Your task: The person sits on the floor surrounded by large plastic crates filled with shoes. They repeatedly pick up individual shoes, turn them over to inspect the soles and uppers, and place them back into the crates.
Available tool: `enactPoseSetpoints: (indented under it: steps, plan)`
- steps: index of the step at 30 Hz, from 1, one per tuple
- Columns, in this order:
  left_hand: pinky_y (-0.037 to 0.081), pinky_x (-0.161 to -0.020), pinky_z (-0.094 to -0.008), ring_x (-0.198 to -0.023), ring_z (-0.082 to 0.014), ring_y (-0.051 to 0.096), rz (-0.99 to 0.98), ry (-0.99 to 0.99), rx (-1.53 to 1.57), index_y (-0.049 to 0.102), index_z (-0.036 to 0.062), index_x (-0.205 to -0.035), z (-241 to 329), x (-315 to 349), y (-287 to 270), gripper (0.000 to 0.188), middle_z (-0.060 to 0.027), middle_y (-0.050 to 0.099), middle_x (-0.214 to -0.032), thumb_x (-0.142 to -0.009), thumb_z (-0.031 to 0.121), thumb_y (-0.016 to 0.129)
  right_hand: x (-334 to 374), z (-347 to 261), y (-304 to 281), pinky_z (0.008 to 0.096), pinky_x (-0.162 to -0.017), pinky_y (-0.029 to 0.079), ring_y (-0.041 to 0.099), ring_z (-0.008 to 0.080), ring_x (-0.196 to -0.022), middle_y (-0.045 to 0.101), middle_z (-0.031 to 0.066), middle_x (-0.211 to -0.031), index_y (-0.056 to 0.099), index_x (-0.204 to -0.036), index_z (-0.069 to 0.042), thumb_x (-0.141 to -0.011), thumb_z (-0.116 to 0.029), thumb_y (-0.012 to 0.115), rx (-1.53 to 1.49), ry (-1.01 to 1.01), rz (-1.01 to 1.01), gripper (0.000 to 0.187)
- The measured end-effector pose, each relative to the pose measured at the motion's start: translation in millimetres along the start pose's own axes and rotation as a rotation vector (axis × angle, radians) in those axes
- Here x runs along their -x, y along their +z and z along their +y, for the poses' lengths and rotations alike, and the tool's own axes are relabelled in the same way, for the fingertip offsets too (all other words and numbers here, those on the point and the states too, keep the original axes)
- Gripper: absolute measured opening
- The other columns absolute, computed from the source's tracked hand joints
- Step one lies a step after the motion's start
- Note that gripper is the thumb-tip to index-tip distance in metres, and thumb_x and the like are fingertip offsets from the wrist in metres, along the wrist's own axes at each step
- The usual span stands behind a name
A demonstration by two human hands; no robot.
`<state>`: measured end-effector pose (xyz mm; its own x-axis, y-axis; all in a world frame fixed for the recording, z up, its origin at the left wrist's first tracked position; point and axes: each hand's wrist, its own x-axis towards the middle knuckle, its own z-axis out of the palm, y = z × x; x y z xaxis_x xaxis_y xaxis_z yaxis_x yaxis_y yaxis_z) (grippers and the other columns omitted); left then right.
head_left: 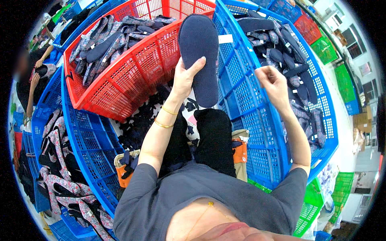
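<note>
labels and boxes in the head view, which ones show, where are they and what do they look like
White tag: small rectangle at the right edge of the dark slipper sole that the left hand holds up.
White tags: small squares on the slippers in the right blue basket.
White tags: small squares on the slippers in the red basket.
Cardboard boxes: brown, stacked at far right.

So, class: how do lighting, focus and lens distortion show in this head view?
Head view: bright, even light with soft shadows; the dark sole in the left hand is sharp; the blue basket edges bow strongly toward the black round rim; the right hand is slightly soft; the far windows look washed out.
</note>
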<state>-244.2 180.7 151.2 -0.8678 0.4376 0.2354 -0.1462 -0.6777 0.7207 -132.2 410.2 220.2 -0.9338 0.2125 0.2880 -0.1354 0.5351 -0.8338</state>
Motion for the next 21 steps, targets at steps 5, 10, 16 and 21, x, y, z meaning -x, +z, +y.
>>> enactPoseSetpoints:
  steps: [5,10,16,21]
  plan:
    - [0.057,-0.078,-0.0343,-0.092,-0.0213,0.067,-0.033,-0.096,0.094,0.049,0.001,-0.126,-21.1,14.5,-14.5,0.043,-0.0128,0.064,-0.111,-0.088,0.015,0.067,1.8,4.1,23.8,0.0217,-0.071,0.043,0.051,0.0058,-0.08,0.057,0.0001,-0.09,0.059,-0.109,0.0,-0.087,-0.024,0.071,0.032,-0.04,-0.067,0.035]
    - [0.057,-0.081,-0.0361,-0.094,-0.0223,0.066,-0.129,-0.237,0.142,0.047,0.0014,-0.128,-37.1,31.4,-21.5,0.048,-0.0126,0.062,-0.114,-0.089,0.018,0.067,2.2,16.0,27.6,0.0225,-0.08,0.044,0.054,0.0074,-0.088,0.06,0.0015,-0.096,0.058,-0.112,-0.001,-0.093,-0.02,0.064,-0.158,-0.052,0.022,0.028]
    - [0.057,-0.079,-0.0352,-0.094,-0.0217,0.066,-0.183,-0.353,0.118,0.046,0.0008,-0.129,-49.1,43.1,-9.8,0.06,-0.0123,0.062,-0.112,-0.085,0.031,0.071,5.9,13.5,31.4,0.0237,-0.082,0.046,0.059,0.0088,-0.09,0.063,0.0038,-0.099,0.055,-0.11,-0.001,-0.093,-0.019,0.063,-0.283,-0.058,-0.073,0.026]
    - [0.058,-0.08,-0.0345,-0.096,-0.0209,0.066,-0.266,-0.436,0.206,0.043,0.0,-0.131,-58.1,48.3,-4.5,0.065,-0.013,0.061,-0.115,-0.083,0.033,0.073,8.6,11.2,32.4,0.0246,-0.081,0.048,0.061,0.0091,-0.091,0.063,0.005,-0.097,0.054,-0.109,0.001,-0.093,-0.014,0.061,-0.343,-0.078,-0.083,0.023]
